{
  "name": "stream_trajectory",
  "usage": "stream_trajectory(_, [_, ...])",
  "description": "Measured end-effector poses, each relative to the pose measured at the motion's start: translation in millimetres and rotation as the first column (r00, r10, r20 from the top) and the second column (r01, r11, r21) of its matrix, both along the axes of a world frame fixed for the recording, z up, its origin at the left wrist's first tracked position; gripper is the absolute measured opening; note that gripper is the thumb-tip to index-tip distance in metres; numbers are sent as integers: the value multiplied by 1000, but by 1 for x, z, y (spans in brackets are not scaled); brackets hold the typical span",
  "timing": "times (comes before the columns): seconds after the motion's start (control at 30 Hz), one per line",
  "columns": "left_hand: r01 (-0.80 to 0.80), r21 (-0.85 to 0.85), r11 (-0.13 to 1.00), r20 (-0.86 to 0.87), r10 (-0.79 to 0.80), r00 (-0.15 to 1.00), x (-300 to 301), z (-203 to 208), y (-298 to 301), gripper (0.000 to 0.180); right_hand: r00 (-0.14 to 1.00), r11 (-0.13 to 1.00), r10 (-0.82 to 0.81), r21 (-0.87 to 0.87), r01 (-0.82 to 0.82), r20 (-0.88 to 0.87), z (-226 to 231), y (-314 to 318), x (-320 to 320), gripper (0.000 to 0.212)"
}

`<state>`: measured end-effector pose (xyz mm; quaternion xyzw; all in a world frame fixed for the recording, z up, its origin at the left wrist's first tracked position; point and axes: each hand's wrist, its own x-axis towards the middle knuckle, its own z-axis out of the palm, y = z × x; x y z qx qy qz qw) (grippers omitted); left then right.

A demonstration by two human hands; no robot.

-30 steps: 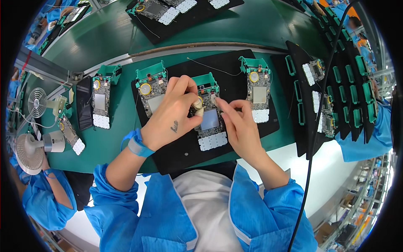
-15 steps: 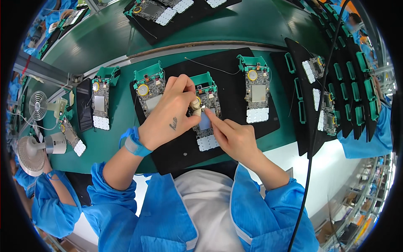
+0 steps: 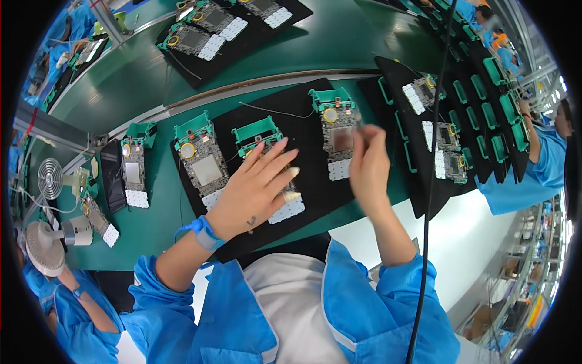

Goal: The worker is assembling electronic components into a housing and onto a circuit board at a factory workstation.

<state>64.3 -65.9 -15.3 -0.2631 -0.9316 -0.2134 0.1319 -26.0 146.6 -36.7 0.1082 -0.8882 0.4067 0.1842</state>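
Observation:
My left hand (image 3: 257,191) lies over the middle circuit board (image 3: 287,209), fingers stretched out and apart. It covers most of that board; the green plastic frame (image 3: 257,132) at its top and the white keypad part still show. Two of its fingertips wear pale finger cots. My right hand (image 3: 370,167) is at the right edge of another circuit board (image 3: 341,124), which has a round yellow-ringed part, a square metal shield and a white lower end. Its fingers are pinched together, slightly blurred; what is between them, if anything, cannot be made out.
Both boards lie on a black mat (image 3: 306,158), beside a third circuit board (image 3: 203,159). More boards stand left and on the far bench. Two small fans (image 3: 45,246) are at the left. Black racks with green frames (image 3: 488,115) stand right; a black cable (image 3: 431,182) hangs in front.
My hands have parted from the middle board's centre. The left one has opened and spread over that board; the right one has moved right to the neighbouring board. The whole view has shifted somewhat.

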Motion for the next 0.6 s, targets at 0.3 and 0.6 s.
stream_trajectory(0.3, [-241, 367, 898, -168, 319, 933, -36, 3, 28, 29, 490, 547, 663, -813, 201, 567, -1, 23, -26, 26])
stream_trajectory(0.6, [-138, 189, 972, -451, 211, 867, -54, 7, 37, 36, 217, 382, 863, -869, 315, 457, 1, 12, -8, 24])
